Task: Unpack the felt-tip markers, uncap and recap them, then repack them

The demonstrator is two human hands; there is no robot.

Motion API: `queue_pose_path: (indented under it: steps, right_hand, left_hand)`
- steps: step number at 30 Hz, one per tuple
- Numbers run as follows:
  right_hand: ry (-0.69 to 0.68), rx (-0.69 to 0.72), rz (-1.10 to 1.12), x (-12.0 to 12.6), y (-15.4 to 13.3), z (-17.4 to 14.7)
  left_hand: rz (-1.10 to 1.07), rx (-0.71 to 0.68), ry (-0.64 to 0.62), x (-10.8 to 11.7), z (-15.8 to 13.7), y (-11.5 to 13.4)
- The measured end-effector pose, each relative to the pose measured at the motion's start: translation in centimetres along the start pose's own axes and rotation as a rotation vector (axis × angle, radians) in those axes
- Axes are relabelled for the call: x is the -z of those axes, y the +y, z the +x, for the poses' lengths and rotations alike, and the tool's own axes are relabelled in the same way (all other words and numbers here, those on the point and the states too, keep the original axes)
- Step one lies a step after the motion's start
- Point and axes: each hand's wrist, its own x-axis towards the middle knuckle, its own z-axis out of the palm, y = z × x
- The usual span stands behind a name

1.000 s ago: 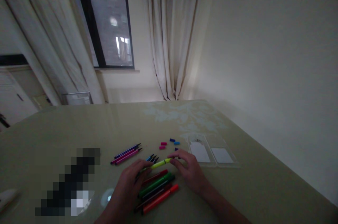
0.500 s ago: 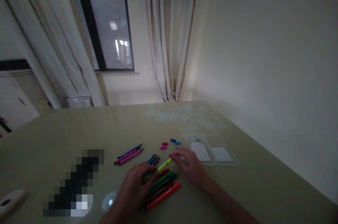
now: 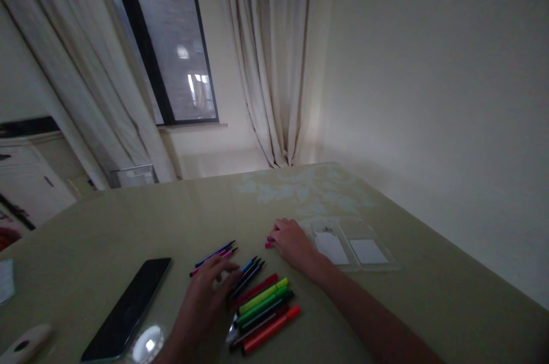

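Note:
My left hand (image 3: 210, 289) hovers with curved, parted fingers over the near ends of the uncapped pink and blue felt-tip pens (image 3: 214, 253), and I see nothing in it. Beside its thumb lie several uncapped blue and dark pens (image 3: 247, 278). My right hand (image 3: 294, 244) rests on the table with fingers curled down over the small loose caps; its fingertips are hidden. Pink caps (image 3: 269, 245) peek out at its left side. A yellow-green marker (image 3: 263, 295) lies in a row with capped red, green, dark and orange-red markers (image 3: 272, 329).
A clear plastic case (image 3: 354, 266) with white cards lies open right of my right hand. On the left are a black phone (image 3: 128, 309), a shiny round object (image 3: 147, 344) and a whitish object with a dark hole (image 3: 28, 345). A wall borders the table's right.
The yellow-green marker, held between both hands before, now lies among the capped markers. My left hand has shifted toward the pink pens, my right hand forward onto the caps. The view has tilted slightly.

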Motion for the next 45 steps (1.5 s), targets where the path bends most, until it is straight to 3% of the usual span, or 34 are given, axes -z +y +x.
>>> queue_pose_path:
  steps: [2, 5, 16, 26, 45]
  right_hand:
    - [-0.009, -0.002, -0.008, -0.4, 0.1, -0.1]
    - [-0.022, 0.000, -0.010, -0.7, 0.0, 0.0]
    - [-0.029, 0.034, 0.117, 0.3, -0.2, 0.0]
    - [0.125, 0.020, 0.552, 2.5, -1.1, 0.0]
    - [0.147, 0.043, 0.874, 3.3, -1.6, -0.3]
  left_hand:
    - [0.112, 0.076, 0.133, 0.8, 0.2, -2.2]
    - [0.283, 0.108, 0.166, 1.6, 0.2, -4.1]
    - [0.304, 0.086, 0.100, 1.3, 0.3, -4.3]
    - [0.079, 0.080, 0.214, 0.1, 0.1, -1.5]
    - [-0.089, 0.022, 0.227, -0.7, -0.1, 0.9]
